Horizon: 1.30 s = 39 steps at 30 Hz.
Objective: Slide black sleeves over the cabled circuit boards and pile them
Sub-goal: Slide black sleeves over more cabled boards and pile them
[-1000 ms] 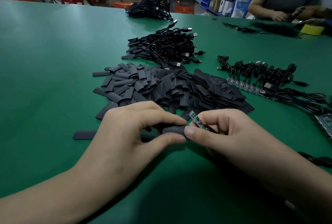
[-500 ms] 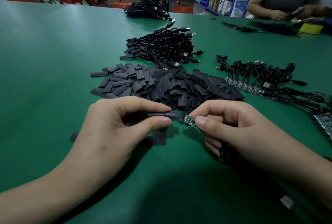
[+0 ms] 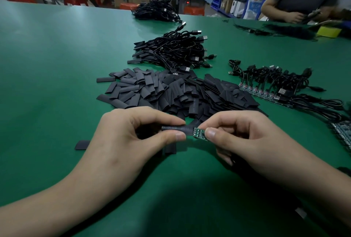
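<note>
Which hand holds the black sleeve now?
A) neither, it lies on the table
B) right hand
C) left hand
C: the left hand pinches the black sleeve between thumb and forefinger, above the table, while the right hand pinches the circuit board, whose end meets the sleeve's end.

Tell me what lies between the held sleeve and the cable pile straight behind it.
In the head view, a heap of loose black sleeves fills the stretch between the held sleeve and the cable pile.
</note>
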Each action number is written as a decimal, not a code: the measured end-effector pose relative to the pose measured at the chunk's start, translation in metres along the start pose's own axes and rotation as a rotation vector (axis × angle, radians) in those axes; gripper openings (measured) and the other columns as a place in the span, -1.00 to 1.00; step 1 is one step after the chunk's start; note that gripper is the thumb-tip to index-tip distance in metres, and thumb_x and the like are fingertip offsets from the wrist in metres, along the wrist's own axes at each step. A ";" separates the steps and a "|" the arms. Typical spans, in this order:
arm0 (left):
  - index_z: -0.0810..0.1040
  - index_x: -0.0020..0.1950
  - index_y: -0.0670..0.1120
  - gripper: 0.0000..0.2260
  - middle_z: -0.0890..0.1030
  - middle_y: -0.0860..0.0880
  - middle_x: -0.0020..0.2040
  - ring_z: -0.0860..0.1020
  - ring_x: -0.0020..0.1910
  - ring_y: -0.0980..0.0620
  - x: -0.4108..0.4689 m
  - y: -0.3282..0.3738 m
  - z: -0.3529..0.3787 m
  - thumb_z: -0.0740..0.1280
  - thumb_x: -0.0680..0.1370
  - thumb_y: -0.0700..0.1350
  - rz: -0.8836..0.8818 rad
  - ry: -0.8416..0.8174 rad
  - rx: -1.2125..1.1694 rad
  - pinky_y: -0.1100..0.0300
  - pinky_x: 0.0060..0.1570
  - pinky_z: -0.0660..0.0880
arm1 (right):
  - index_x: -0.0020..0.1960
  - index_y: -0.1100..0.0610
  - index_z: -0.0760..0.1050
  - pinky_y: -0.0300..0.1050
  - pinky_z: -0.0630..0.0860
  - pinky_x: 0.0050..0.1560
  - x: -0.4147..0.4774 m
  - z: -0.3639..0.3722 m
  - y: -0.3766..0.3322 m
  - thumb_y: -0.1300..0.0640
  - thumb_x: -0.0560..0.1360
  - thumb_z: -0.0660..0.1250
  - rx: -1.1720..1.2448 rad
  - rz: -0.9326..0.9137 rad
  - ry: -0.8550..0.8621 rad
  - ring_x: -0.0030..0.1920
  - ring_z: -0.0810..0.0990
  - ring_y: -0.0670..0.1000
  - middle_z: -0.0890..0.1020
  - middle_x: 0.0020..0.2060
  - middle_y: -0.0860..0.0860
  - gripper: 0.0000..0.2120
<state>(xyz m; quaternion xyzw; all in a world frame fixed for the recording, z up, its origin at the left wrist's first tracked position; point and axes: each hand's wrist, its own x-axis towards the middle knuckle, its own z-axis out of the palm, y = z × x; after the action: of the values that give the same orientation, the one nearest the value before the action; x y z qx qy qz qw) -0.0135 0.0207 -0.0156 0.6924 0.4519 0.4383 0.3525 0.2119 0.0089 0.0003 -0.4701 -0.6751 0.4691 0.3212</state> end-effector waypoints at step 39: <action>0.74 -0.04 0.20 -0.79 0.69 0.18 -0.19 0.66 -0.16 0.11 -0.003 -0.002 -0.001 0.52 0.37 0.18 0.167 -0.100 0.188 0.22 -0.11 0.54 | -0.08 0.13 0.63 -0.15 0.40 -0.34 -0.001 -0.010 0.001 0.13 0.63 0.31 -0.016 0.113 -0.064 -0.41 0.46 0.06 0.47 -0.48 0.03 -0.83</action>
<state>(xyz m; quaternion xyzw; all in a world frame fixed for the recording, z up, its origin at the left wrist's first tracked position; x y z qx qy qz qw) -0.0160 0.0182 -0.0176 0.7786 0.4137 0.3866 0.2705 0.2210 0.0117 0.0024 -0.4948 -0.6612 0.4958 0.2686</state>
